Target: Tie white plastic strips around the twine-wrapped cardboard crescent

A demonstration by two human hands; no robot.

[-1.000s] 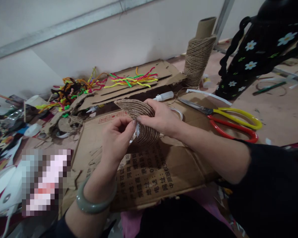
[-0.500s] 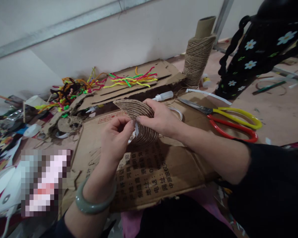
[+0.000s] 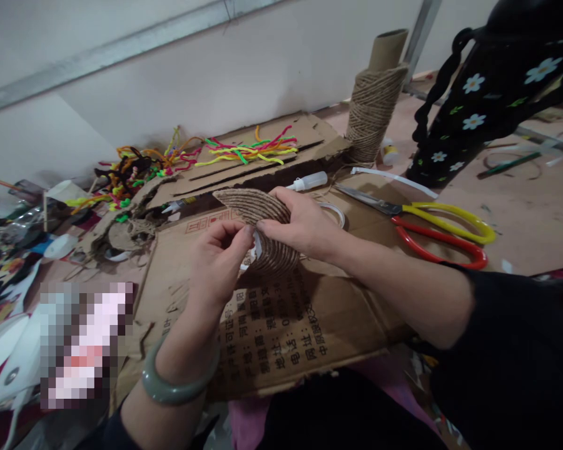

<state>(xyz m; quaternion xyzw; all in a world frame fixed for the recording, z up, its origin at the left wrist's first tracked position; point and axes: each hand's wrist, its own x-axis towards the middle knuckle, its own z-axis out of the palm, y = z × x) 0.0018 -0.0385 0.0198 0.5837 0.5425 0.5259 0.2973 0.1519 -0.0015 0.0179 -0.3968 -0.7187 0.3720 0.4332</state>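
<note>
A curved piece covered in rows of brown jute twine (image 3: 281, 253) is held above the cardboard, its pointed end toward the far left. My right hand (image 3: 307, 226) grips it, thumb on the near face and fingers behind. At its left edge, the thumb and forefinger of my left hand (image 3: 220, 256) are pinched together, close to my right thumb. What lies between those left fingertips is too small to make out. A white strip (image 3: 257, 245) shows along the piece's inner edge, just below the pinch.
Printed cardboard (image 3: 351, 319) lies beneath my hands. Scissors (image 3: 431, 231) with yellow and red handles rest at right, near a glue bottle (image 3: 312, 181). Behind stand a twine spool (image 3: 374, 115) and a black flowered bottle (image 3: 478, 103). Colourful pipe cleaners (image 3: 251, 150) lie at the back.
Almost nothing differs. Both hands keep the same grip, and the twine-covered piece has tilted very slightly at most.
</note>
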